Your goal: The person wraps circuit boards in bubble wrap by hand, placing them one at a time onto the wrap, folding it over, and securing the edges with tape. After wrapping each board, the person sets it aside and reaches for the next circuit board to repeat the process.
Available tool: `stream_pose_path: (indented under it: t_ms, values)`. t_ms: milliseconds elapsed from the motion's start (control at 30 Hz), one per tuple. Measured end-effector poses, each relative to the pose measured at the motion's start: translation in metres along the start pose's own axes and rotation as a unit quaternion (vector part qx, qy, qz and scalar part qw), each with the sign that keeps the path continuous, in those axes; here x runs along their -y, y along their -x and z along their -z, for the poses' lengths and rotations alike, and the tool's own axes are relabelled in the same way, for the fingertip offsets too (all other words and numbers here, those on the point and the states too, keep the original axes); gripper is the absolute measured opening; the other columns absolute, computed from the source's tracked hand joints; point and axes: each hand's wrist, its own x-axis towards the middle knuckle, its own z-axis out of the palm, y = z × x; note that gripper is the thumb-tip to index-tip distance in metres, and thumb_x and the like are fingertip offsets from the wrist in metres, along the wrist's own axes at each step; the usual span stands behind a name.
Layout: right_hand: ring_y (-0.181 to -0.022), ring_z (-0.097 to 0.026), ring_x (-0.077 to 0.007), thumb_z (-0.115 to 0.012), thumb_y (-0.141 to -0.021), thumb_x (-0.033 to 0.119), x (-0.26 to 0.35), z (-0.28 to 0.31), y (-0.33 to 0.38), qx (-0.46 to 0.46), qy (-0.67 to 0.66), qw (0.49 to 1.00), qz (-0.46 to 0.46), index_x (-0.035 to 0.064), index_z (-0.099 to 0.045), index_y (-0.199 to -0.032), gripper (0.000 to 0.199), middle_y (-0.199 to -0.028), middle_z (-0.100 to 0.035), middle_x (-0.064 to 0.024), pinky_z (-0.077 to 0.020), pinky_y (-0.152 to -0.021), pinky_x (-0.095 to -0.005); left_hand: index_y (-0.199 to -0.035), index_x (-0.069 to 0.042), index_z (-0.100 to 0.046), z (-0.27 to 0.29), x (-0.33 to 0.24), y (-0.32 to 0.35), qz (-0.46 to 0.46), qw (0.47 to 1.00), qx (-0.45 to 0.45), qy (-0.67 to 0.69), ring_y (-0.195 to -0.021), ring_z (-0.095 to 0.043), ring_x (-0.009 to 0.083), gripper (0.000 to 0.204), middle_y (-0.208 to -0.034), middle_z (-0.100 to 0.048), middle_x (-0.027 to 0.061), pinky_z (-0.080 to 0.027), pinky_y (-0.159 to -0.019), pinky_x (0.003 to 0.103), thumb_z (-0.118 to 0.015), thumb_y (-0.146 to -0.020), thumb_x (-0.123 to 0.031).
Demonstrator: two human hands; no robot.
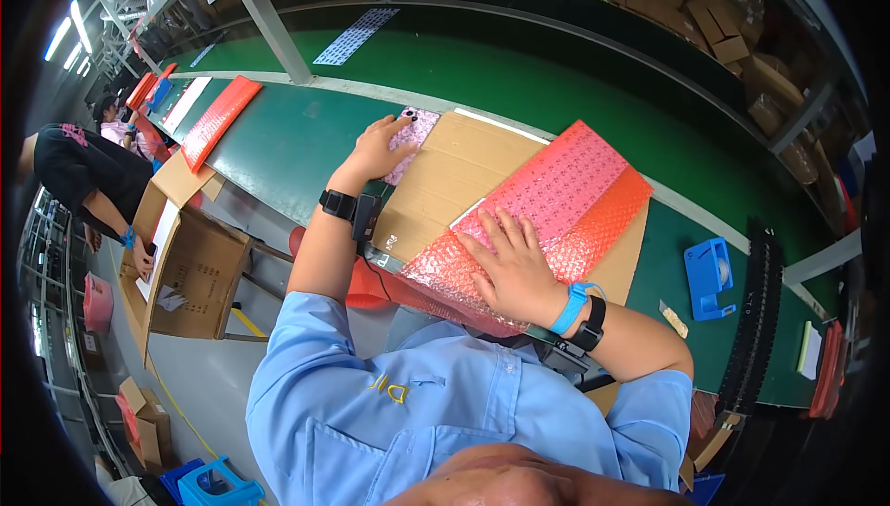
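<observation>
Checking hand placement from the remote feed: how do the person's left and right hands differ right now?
The left hand reaches out to a pink phone at the cardboard sheet's far corner; the right hand lies flat, fingers spread, on the red bubble-wrap bag. The right wrist adds a blue strap. Both wear black wristbands.

Count: 2 hands on the bench, left hand (378, 149) and right hand (514, 269); 1 pink phone (412, 140); 1 cardboard sheet (445, 181); 1 blue tape dispenser (708, 278); 2 wrist straps.
</observation>
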Motion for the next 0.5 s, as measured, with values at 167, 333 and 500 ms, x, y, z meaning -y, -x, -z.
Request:
stream_pose_path:
  t_ms: [167,333,500]
  values:
    - [-0.137,-0.034,-0.0444,-0.065,-0.085,0.027,-0.002,0.005,-0.003,0.004,-0.041,0.999,-0.005,0.0101,-0.048,-0.142,0.062,-0.148,-0.038,-0.0250,-0.0240,-0.112,-0.0600,-0.125,-0.006,-0.064,0.004,0.022,-0.012,0.095,0.984,-0.108,0.109,-0.115,-0.063,0.0312,0.036,-0.124,-0.064,0.0220,-0.048,-0.097,0.039,-0.065,-0.093,-0.023]
    - [-0.141,-0.032,-0.0424,-0.067,-0.085,0.025,-0.002,0.045,-0.009,-0.020,-0.297,0.954,-0.042,0.0078,-0.045,-0.144,0.065,-0.150,-0.037,-0.0225,-0.0255,-0.113,-0.0576,-0.123,-0.002,-0.065,0.012,0.069,-0.016,0.205,0.937,-0.230,0.164,-0.101,-0.066,0.0184,0.032,-0.110,-0.070,0.0134,-0.050,-0.089,0.030,-0.062,-0.095,-0.017]
    - [-0.120,-0.051,-0.0345,-0.070,-0.086,0.036,0.012,0.128,0.027,-0.109,-0.518,0.845,0.080,0.0054,-0.061,-0.126,0.051,-0.137,-0.049,-0.0227,-0.0409,-0.103,-0.0493,-0.120,-0.005,-0.067,0.016,0.078,-0.012,0.261,0.890,-0.278,0.251,-0.100,-0.068,0.0227,0.033,-0.109,-0.072,0.0127,-0.051,-0.088,0.034,-0.066,-0.091,-0.021]
